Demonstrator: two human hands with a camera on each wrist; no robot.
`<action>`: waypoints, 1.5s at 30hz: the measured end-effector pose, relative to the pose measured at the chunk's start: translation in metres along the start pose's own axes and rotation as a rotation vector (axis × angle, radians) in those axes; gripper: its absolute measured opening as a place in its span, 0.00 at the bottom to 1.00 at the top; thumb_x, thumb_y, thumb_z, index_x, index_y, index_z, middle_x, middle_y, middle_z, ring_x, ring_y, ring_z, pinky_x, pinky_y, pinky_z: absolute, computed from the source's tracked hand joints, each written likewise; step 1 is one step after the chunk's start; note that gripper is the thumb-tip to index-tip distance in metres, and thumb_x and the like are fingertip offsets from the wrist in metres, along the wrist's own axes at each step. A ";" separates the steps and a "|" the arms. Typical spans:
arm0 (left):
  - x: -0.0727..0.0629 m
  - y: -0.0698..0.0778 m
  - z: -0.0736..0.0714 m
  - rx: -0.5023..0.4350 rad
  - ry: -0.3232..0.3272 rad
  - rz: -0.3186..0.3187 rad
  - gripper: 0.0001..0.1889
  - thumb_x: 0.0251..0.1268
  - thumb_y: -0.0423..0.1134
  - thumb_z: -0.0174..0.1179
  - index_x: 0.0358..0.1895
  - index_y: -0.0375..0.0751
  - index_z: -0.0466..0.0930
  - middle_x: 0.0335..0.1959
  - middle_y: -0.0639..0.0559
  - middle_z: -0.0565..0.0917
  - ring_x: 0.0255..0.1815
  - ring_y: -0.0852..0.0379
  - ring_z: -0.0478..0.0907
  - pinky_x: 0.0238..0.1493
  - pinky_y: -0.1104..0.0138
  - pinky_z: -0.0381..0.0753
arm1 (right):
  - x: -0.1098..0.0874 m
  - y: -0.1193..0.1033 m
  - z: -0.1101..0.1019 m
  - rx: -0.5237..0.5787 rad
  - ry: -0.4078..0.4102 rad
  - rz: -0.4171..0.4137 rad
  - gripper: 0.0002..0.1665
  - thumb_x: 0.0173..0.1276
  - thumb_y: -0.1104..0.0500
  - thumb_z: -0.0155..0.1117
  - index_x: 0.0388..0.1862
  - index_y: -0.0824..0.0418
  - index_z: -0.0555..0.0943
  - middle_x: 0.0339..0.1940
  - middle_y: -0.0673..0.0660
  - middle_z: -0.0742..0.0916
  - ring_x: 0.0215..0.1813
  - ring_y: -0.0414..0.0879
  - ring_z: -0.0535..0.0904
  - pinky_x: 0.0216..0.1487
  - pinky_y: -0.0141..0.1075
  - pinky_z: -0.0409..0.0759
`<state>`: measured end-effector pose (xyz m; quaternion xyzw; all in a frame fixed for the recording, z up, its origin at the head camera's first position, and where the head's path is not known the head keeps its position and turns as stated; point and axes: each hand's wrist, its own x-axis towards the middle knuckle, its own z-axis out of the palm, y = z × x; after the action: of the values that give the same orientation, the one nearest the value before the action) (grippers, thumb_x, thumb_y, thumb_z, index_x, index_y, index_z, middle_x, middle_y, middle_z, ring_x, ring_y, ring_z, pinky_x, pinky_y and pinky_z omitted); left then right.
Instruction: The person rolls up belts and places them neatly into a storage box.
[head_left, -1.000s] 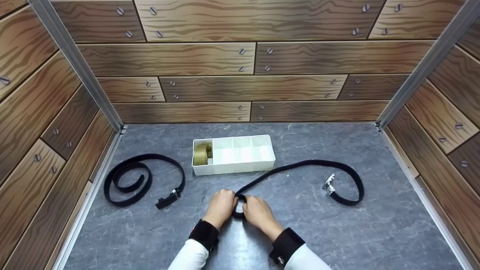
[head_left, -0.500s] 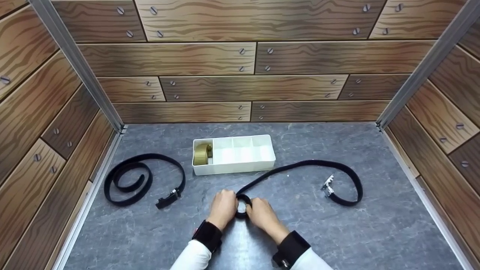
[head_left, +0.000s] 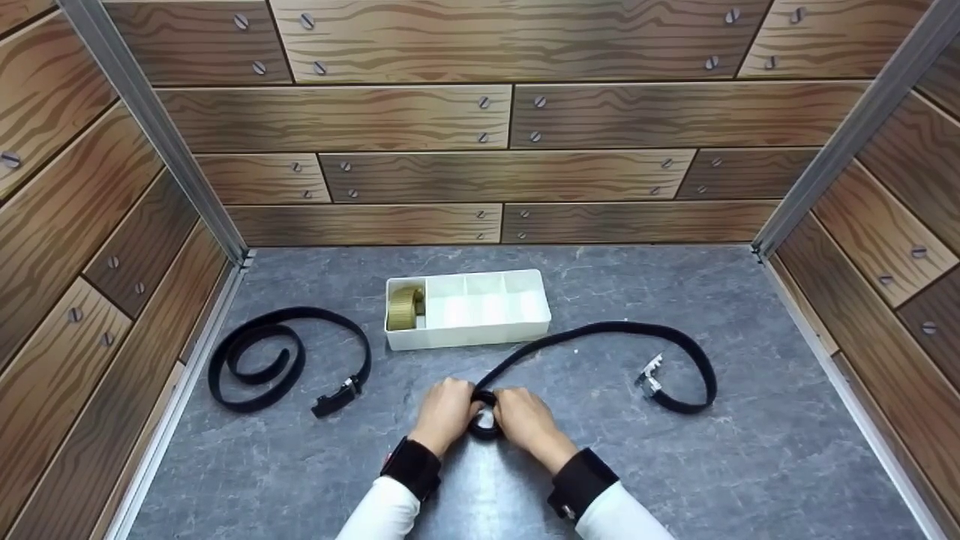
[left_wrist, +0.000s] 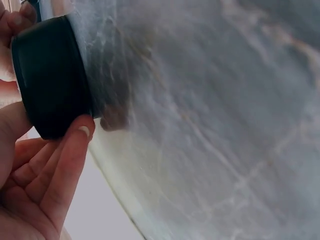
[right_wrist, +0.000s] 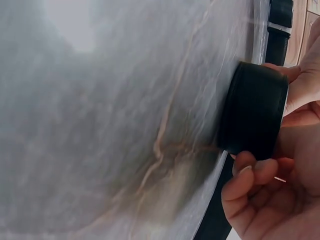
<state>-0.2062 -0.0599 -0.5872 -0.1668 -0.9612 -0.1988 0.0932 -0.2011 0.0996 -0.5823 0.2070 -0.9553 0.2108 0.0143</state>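
Note:
A black belt [head_left: 622, 327] lies on the grey surface, its near end wound into a small upright-edged coil [head_left: 484, 431]. My left hand [head_left: 444, 412] grips the coil's left side, and my right hand [head_left: 527, 421] holds its right side. Close up in the left wrist view, the coil [left_wrist: 52, 80] sits between thumb and fingers. The right wrist view has the coil [right_wrist: 254, 107] pinched by curled fingers [right_wrist: 237, 187]. From the hands the strap sweeps back and right, then bends round to a silver buckle [head_left: 651, 375]. Part of the coil is hidden behind the hands.
A second black belt [head_left: 330, 313] lies loosely spiralled at left, with a dark buckle [head_left: 336, 397]. Behind the hands stands a white divided tray [head_left: 469, 339] with a rolled olive-tan belt [head_left: 405, 306] in its left compartment. Wood-patterned walls [head_left: 480, 176] enclose the surface.
The silver buckle and the strap's right bend have slid slightly left as the coil winds. My right hand shifted a little right, then back towards the coil; my left hand stayed almost still.

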 end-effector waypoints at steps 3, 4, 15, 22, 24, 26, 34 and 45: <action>0.001 0.000 0.002 -0.010 0.014 0.008 0.13 0.51 0.42 0.72 0.19 0.43 0.78 0.20 0.47 0.82 0.22 0.45 0.81 0.23 0.55 0.76 | 0.000 0.002 0.000 -0.017 -0.002 -0.028 0.07 0.61 0.67 0.60 0.24 0.61 0.75 0.25 0.60 0.83 0.28 0.57 0.81 0.26 0.47 0.77; 0.001 0.000 0.002 -0.017 0.019 0.011 0.13 0.51 0.42 0.72 0.19 0.43 0.78 0.20 0.47 0.82 0.22 0.45 0.80 0.23 0.55 0.76 | 0.000 0.003 -0.001 -0.021 -0.002 -0.035 0.06 0.61 0.67 0.60 0.25 0.61 0.76 0.25 0.60 0.84 0.29 0.57 0.82 0.27 0.47 0.77; 0.005 0.003 0.003 -0.005 0.000 0.003 0.11 0.52 0.38 0.71 0.20 0.40 0.79 0.20 0.46 0.82 0.22 0.45 0.81 0.23 0.56 0.77 | 0.002 0.002 0.000 -0.069 -0.024 -0.063 0.07 0.68 0.66 0.56 0.32 0.63 0.81 0.27 0.56 0.82 0.30 0.53 0.81 0.27 0.44 0.79; 0.005 0.007 0.004 0.025 0.011 -0.005 0.10 0.53 0.36 0.70 0.21 0.38 0.80 0.20 0.44 0.82 0.22 0.44 0.81 0.23 0.55 0.78 | 0.000 0.003 0.001 -0.001 -0.017 -0.015 0.06 0.68 0.65 0.58 0.35 0.64 0.81 0.31 0.58 0.84 0.33 0.54 0.82 0.33 0.45 0.81; 0.005 0.007 0.005 0.034 0.013 -0.011 0.10 0.53 0.36 0.70 0.20 0.37 0.80 0.20 0.44 0.82 0.22 0.43 0.81 0.23 0.55 0.78 | -0.002 0.003 -0.001 0.049 -0.022 0.052 0.05 0.66 0.64 0.60 0.32 0.64 0.81 0.29 0.59 0.84 0.31 0.53 0.82 0.33 0.45 0.80; 0.004 0.008 0.006 0.038 0.010 -0.013 0.10 0.53 0.35 0.70 0.20 0.37 0.80 0.20 0.44 0.82 0.22 0.43 0.81 0.24 0.55 0.78 | -0.004 0.002 -0.002 0.086 -0.025 0.111 0.05 0.65 0.64 0.61 0.29 0.64 0.81 0.27 0.59 0.84 0.29 0.52 0.81 0.31 0.45 0.80; 0.005 0.007 0.004 0.040 -0.002 0.024 0.11 0.51 0.36 0.70 0.18 0.40 0.78 0.19 0.46 0.81 0.21 0.44 0.80 0.23 0.56 0.77 | -0.008 0.002 -0.003 0.075 0.024 0.094 0.09 0.65 0.66 0.61 0.24 0.63 0.79 0.24 0.60 0.84 0.27 0.55 0.82 0.27 0.46 0.78; 0.008 0.009 0.007 0.067 -0.010 0.020 0.08 0.55 0.38 0.69 0.22 0.40 0.83 0.22 0.45 0.83 0.24 0.45 0.81 0.24 0.56 0.78 | -0.010 0.009 -0.005 0.119 -0.024 0.043 0.08 0.71 0.63 0.58 0.33 0.63 0.81 0.31 0.61 0.85 0.37 0.57 0.84 0.37 0.49 0.81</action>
<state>-0.2117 -0.0470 -0.5889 -0.1740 -0.9661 -0.1649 0.0960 -0.1962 0.1132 -0.5828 0.1895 -0.9453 0.2650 -0.0141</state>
